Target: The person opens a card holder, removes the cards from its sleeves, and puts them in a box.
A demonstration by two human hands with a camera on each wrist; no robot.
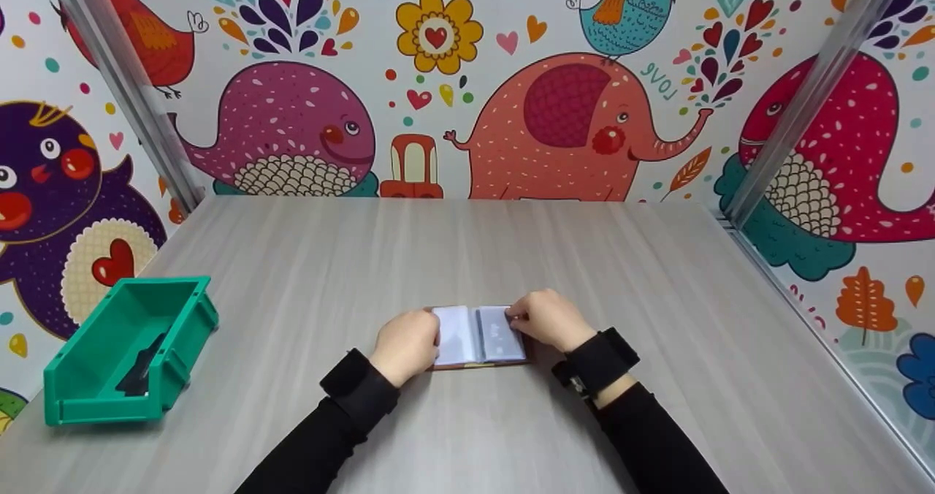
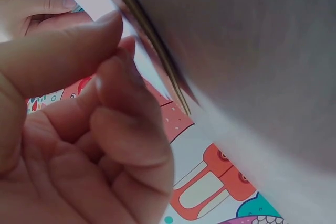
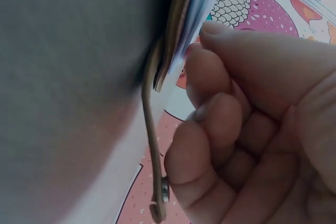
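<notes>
A small card holder point(image 1: 500, 340) lies spread open on the table, with clear plastic sleeves and a brown cover edge showing below them. My left hand point(image 1: 405, 344) is at its left side; in the left wrist view the thumb and forefinger pinch at the sleeve edge beside the cover point(image 2: 152, 40), the other fingers curled. My right hand point(image 1: 551, 318) pinches the upper right corner of the right-hand sleeves. A strap point(image 3: 150, 129) with a metal snap point(image 3: 166, 190) sticks out from the cover beneath the right fingers.
On the left of the pale wood-grain table point(image 1: 329, 260) stands a green plastic bin point(image 1: 102, 411) with a black item point(image 1: 139, 370) inside. Walls printed with cartoon animals rise behind and at both sides, with metal posts point(image 1: 796, 107) at the corners.
</notes>
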